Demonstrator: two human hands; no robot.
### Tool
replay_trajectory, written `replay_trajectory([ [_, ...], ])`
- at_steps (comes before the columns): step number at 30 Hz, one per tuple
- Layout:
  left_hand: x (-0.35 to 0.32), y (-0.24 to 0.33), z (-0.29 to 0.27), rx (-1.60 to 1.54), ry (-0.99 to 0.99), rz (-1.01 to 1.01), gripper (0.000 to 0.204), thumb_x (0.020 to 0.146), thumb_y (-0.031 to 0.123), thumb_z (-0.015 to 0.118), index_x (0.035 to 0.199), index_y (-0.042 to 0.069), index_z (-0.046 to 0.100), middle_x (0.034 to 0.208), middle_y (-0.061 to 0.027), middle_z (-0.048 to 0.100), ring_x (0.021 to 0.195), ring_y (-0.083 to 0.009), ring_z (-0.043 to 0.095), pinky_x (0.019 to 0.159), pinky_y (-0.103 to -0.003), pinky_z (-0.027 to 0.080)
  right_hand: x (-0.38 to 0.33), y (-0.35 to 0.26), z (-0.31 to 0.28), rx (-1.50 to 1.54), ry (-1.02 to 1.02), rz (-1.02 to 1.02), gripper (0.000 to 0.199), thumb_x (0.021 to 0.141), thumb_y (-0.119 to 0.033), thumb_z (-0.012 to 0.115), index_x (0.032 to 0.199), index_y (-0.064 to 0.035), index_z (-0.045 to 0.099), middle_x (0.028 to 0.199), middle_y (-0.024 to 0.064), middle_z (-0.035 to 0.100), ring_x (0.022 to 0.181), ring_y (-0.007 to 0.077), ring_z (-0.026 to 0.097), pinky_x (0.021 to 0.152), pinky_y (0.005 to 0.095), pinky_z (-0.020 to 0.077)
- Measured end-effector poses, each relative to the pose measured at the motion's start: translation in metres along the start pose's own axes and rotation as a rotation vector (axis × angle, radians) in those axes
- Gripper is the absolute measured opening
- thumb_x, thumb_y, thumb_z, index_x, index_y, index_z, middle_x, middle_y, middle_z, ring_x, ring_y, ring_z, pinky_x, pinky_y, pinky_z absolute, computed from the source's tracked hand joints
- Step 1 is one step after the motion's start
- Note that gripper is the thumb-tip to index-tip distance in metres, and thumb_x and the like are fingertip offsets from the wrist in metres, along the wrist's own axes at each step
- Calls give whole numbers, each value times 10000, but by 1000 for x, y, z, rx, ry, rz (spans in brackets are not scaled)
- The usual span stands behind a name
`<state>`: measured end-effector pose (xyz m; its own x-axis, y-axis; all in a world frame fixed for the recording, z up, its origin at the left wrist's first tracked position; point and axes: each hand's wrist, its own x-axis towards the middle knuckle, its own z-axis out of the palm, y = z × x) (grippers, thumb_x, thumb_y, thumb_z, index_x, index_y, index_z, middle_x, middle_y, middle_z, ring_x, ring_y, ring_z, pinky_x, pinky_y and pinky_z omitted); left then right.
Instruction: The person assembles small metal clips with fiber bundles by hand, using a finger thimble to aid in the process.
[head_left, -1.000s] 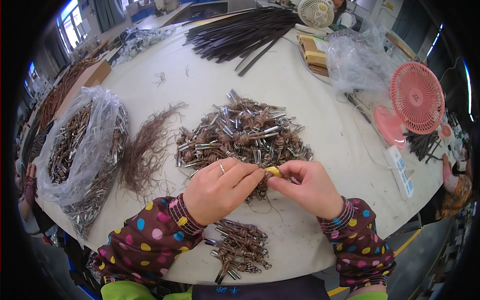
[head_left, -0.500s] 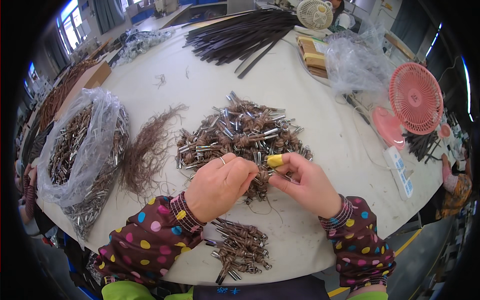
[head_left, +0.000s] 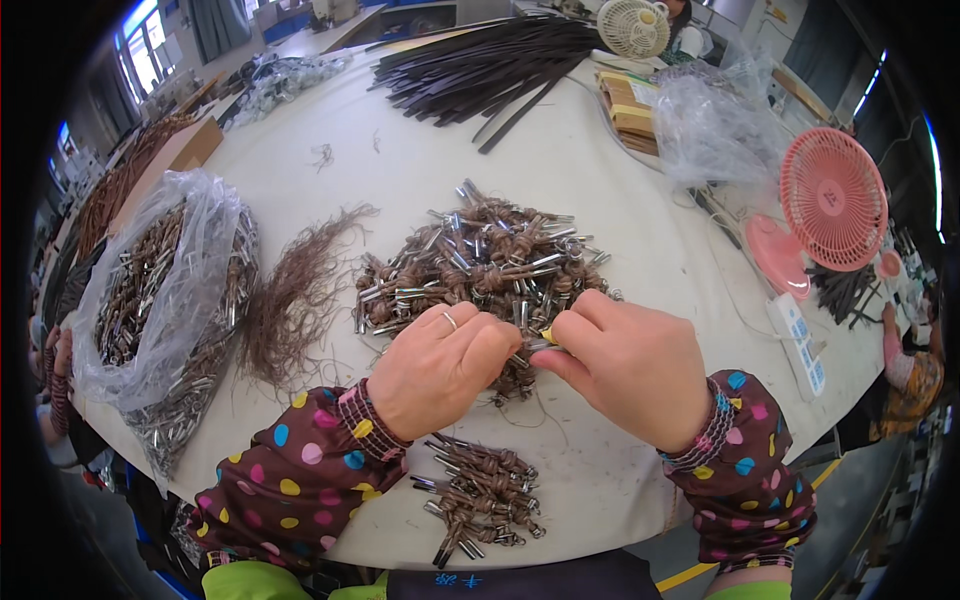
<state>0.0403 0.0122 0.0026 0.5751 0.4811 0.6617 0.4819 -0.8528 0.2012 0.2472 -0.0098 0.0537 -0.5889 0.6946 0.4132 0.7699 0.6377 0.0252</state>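
My left hand, with a ring on one finger, is closed in a pinch on a brown knotted cord piece with metal ends, mostly hidden by the fingers. My right hand is closed just beside it, the fingertips nearly meeting the left ones. A slim metallic thing shows between its thumb and finger; its kind is unclear. Yellow wrapping shows on a right fingertip. Just beyond the hands rises a heap of knotted brown cords with shiny metal ends. Nearer me lies a smaller group of such cords.
To the left stands a clear plastic bag full of similar cords, beside a tangle of brown threads. Dark flat strips lie at the far side. A pink fan and a white power strip are on the right.
My right hand has turned over, its back now showing and its fingers curled in, hiding most of the yellow fingertip. The left hand has barely moved.
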Motion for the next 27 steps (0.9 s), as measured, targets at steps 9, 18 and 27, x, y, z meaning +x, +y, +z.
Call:
replay_trajectory([
  [9,-6,-2,4,81,-60,86,204,762,66,578,962,71,538,836,-18,556,753,-187,539,667,-321,427,7,-7,-5,-86,-64,-37,238,736,-252,736,762,-130,533,725,15,492,596,188,571,496,329,440],
  [18,-4,-1,3,-81,96,-113,209,806,-50,618,974,37,533,803,-74,598,678,-237,554,622,-340,445,-3,10,7,437,-39,195,315,778,-306,755,912,-72,591,816,5,602,651,182,631,532,289,497],
  [27,2,-5,-3,-301,131,-483,46,936,8,528,978,7,510,772,-93,613,632,-189,596,580,-276,463,-17,11,25,975,-174,591,258,812,-153,751,988,-13,625,732,20,601,568,57,493,521,219,405],
])
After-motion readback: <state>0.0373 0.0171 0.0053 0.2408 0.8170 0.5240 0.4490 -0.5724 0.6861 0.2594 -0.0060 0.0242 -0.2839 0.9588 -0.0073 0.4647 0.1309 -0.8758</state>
